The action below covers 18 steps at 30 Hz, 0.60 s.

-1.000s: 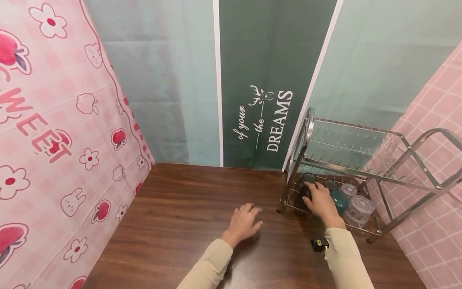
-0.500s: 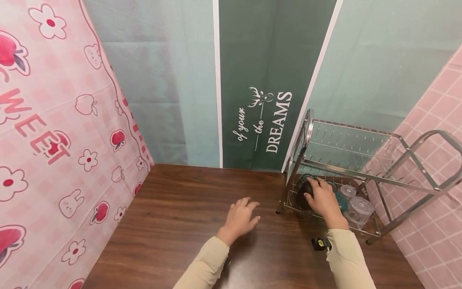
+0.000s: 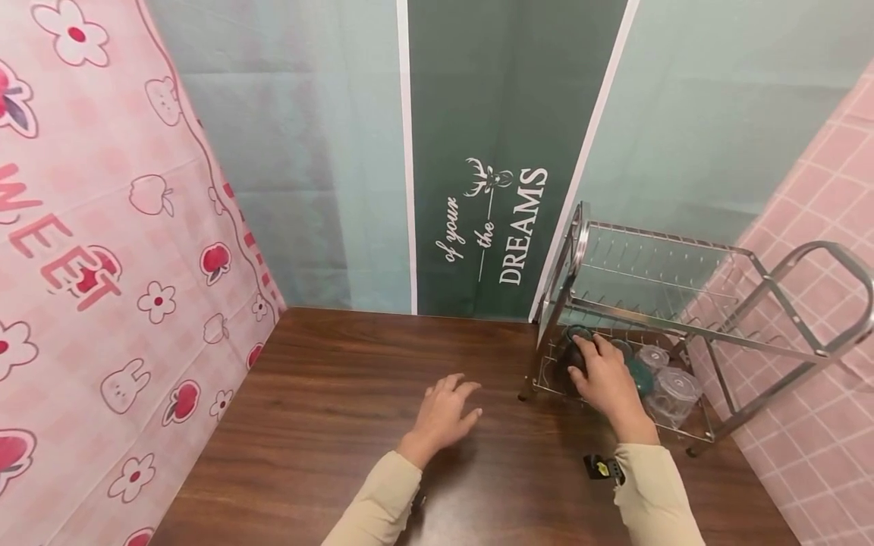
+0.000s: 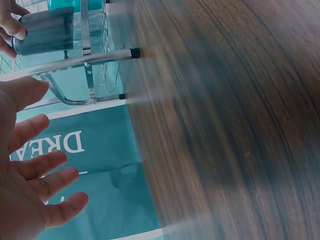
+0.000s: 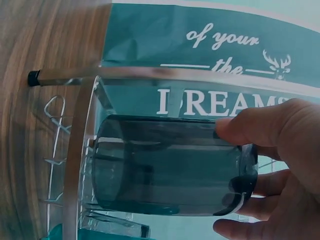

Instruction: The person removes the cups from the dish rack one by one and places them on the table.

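One dark translucent tumbler (image 5: 170, 170) (smooth, rounded at the base) in the lower tier of the rack (image 5: 77, 155), gripped near its rim by the right hand (image 3: 610, 383); left hand (image 3: 442, 413) spread, empty

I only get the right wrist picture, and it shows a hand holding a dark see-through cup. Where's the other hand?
Observer: In the head view, the left-hand grip is over the wooden table, to the left of the metal rack.

Operator: Ooh. Is there anything see-through near the rack's right end?

Observer: Yes, the head view shows a big clear container there, on the bottom level.

Operator: And does the rack go up higher than my dark cup?

Observer: It does. The head view shows an upper wire shelf above the bottom level.
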Tool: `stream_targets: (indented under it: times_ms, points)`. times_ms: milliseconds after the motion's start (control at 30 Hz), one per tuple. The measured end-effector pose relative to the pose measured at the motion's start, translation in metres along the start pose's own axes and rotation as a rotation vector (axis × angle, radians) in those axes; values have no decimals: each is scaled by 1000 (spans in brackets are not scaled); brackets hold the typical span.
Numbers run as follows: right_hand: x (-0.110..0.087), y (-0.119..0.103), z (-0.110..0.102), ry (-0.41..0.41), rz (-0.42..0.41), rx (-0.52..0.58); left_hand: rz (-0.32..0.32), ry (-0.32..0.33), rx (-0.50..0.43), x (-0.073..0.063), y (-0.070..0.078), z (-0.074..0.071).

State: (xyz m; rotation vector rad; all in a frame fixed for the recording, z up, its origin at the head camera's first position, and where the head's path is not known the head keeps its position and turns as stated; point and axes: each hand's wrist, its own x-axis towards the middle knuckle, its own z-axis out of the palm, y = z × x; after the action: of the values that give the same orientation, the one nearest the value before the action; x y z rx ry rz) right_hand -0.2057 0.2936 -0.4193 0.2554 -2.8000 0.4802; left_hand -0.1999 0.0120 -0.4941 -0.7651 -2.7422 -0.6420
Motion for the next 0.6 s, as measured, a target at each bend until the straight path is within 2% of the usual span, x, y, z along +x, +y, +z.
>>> stream_targets:
  times_ms: [300, 600]
  points:
    - [-7, -9, -3, 7, -51, -4, -16, 9, 2, -6, -11, -4]
    - [-12, -18, -2, -47, -49, -1, -18, 40, -10, -13, -25, -8]
